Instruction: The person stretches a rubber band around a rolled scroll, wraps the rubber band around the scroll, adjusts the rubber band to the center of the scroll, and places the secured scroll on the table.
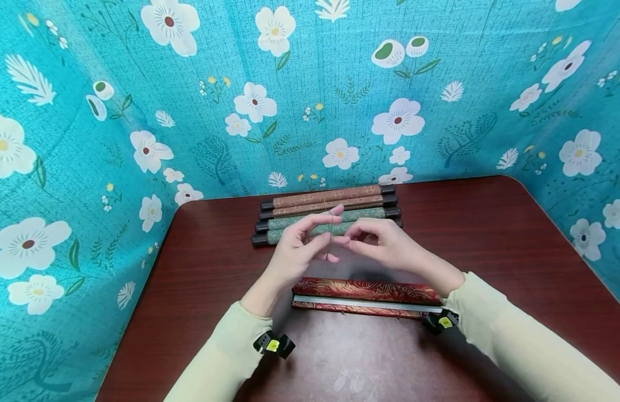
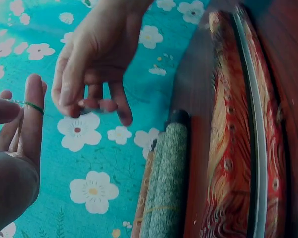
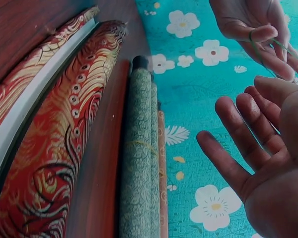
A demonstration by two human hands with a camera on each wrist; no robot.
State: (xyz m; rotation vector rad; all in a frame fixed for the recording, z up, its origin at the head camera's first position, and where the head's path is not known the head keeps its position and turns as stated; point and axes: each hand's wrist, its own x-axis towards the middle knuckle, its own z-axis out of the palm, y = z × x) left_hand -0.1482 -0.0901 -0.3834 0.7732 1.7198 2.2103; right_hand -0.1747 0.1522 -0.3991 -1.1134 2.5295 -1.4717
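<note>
A thin green rubber band (image 1: 331,228) is stretched over the spread fingers of my left hand (image 1: 297,245), above the table. In the left wrist view the green rubber band (image 2: 35,107) circles one upright finger. Close by on the right is my right hand (image 1: 387,240), its thumb and index finger near the band and the left fingertips. Its other fingers are loosely bent in the right wrist view, and nothing shows in its grasp. Below both hands lies a long red and gold brocade case (image 1: 365,289) with a white strip along it.
Behind the hands, green scrolls (image 1: 360,214) and brown scrolls (image 1: 340,194) with dark end knobs lie side by side on the dark red table (image 1: 204,268). A turquoise floral cloth (image 1: 310,84) hangs around the table's back and sides.
</note>
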